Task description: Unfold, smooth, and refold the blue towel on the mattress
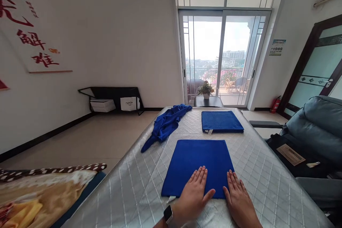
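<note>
A blue cloth (199, 156), folded into a flat rectangle, lies in front of me on the silver quilted table cover (248, 164). My left hand (196, 190) rests palm down on its near part, fingers stretched out. At the cloth's right edge lies my right hand (237, 192), also flat with fingers extended. A small white tag (171, 198) sticks out at the near left corner. Farther back on the right is a stack of folded blue cloths (221, 121) with tags showing. To the back left lies a crumpled blue cloth (165, 123).
A potted plant (206, 89) stands on a dark chair (208, 102) beyond the table's far end. On the right is a grey armchair (315, 124) with dark items on it. A patterned blanket (53, 192) lies at the lower left. Sliding glass doors (224, 57) are behind.
</note>
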The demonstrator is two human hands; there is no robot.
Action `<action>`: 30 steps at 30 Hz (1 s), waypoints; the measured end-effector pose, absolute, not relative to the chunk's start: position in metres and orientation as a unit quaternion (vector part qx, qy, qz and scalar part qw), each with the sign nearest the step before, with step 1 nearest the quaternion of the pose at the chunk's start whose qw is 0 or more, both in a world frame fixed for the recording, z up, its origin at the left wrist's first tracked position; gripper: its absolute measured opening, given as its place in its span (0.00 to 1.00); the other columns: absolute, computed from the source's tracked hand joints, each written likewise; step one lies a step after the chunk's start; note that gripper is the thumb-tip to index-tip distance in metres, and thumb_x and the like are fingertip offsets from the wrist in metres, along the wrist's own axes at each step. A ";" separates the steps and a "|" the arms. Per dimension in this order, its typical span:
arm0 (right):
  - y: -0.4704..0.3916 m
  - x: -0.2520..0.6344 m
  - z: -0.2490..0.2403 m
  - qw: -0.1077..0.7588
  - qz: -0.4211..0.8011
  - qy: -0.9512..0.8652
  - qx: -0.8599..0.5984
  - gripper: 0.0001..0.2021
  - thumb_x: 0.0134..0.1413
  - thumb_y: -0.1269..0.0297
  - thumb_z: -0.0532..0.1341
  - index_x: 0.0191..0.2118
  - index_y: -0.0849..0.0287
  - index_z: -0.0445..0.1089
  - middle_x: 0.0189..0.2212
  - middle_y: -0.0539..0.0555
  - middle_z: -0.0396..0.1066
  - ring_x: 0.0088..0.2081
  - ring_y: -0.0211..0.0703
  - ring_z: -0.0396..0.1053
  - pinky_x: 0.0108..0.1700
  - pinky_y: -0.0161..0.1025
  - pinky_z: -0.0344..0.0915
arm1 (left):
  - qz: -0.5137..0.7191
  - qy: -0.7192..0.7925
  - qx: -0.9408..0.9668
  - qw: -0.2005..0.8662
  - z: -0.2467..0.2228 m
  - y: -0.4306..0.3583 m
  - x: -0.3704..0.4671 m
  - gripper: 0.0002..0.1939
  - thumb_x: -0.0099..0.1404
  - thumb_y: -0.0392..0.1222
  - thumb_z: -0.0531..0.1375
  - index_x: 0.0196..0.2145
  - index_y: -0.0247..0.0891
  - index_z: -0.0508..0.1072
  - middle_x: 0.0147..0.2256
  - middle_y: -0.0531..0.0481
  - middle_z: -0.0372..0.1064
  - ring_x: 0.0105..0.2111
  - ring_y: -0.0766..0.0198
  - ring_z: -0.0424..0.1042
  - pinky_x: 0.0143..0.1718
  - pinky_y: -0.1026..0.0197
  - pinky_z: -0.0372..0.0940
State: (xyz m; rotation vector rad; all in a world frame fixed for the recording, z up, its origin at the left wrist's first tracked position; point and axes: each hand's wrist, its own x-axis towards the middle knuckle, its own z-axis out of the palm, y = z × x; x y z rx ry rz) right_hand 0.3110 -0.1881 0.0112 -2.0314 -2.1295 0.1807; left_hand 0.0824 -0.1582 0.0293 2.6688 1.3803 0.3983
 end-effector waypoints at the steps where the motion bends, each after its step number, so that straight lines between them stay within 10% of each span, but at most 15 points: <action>1: -0.188 0.312 0.011 0.097 0.059 -0.721 -0.684 0.34 0.66 0.51 0.41 0.71 0.65 0.46 0.71 0.56 0.40 0.72 0.48 0.35 0.71 0.52 0.39 | 0.132 0.422 0.894 0.070 0.031 -0.157 0.100 0.36 0.74 0.59 0.41 0.71 0.39 0.40 0.71 0.44 0.40 0.70 0.54 0.44 0.68 0.48 0.49; 30: -0.179 0.316 0.024 0.019 0.035 -0.728 -0.684 0.33 0.67 0.52 0.39 0.71 0.65 0.46 0.71 0.55 0.39 0.71 0.47 0.37 0.70 0.52 0.39 | 0.108 0.619 0.777 0.020 -0.002 -0.167 -0.012 0.40 0.72 0.64 0.42 0.71 0.36 0.40 0.71 0.45 0.35 0.71 0.52 0.39 0.70 0.45 0.43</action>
